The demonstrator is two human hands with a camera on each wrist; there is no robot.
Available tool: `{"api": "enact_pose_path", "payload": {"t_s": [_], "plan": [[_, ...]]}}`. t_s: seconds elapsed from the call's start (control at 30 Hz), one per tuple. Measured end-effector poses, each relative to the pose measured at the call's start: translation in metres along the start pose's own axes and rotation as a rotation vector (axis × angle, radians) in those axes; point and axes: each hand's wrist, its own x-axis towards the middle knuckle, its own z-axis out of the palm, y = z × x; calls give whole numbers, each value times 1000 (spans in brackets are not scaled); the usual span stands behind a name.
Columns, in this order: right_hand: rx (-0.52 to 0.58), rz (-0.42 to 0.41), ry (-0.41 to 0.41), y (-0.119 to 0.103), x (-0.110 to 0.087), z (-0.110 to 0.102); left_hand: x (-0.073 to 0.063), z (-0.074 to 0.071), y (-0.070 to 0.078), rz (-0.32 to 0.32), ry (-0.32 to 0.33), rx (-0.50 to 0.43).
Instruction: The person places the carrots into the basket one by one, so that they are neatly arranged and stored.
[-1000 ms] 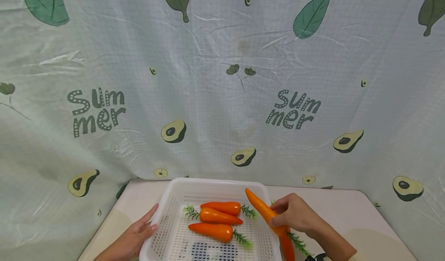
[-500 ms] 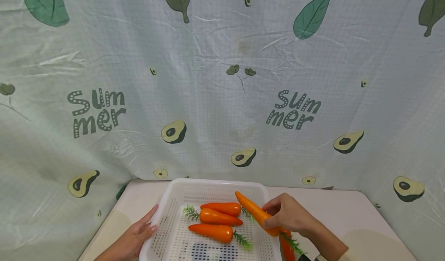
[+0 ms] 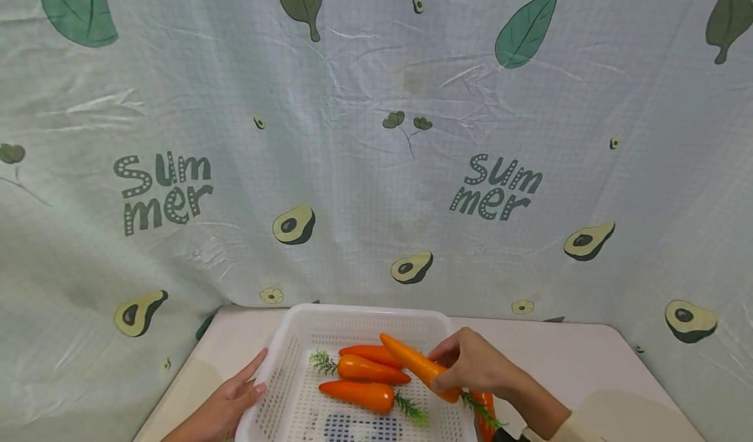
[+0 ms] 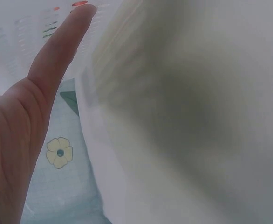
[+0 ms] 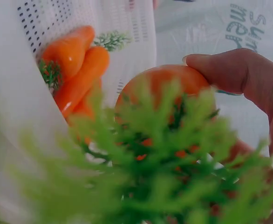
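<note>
My right hand (image 3: 473,363) pinches an orange carrot (image 3: 414,358) near its thick end, over the right part of a white perforated basket (image 3: 353,311). Its narrow tip points to the upper left, and green leaves trail behind the hand. In the right wrist view those leaves (image 5: 164,168) blur across the front and hide part of the grip. Three carrots lie in the basket, among them a front one (image 3: 359,395) and a middle one (image 3: 373,369); the rear one is partly hidden. Against the basket's left outer wall, my left hand (image 3: 226,399) rests with extended fingers.
Another carrot (image 3: 485,412) lies just outside the basket's right wall, partly covered by the leaves. The pale tabletop (image 3: 576,357) extends to the right. A printed curtain (image 3: 353,167) hangs behind the table.
My right hand has carried the carrot leftward and slightly down, from the basket's right rim to above its inside. The left hand and the basket have stayed in place.
</note>
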Motion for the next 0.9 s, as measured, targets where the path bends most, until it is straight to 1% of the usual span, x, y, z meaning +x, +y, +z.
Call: {"api": "enact_pose_path", "payload": {"t_s": [0.1, 0.37, 0.7, 0.9], "plan": [[-5, -10, -13, -2, 3, 2, -1, 0, -1, -4, -11, -18], [2, -17, -41, -4, 11, 7, -1, 1, 0, -19, 29, 4], [28, -17, -67, -7, 19, 15, -1, 1, 1, -17, 25, 17], [20, -24, -79, -11, 26, 22, 0, 1, 1, -15, 30, 22]]}}
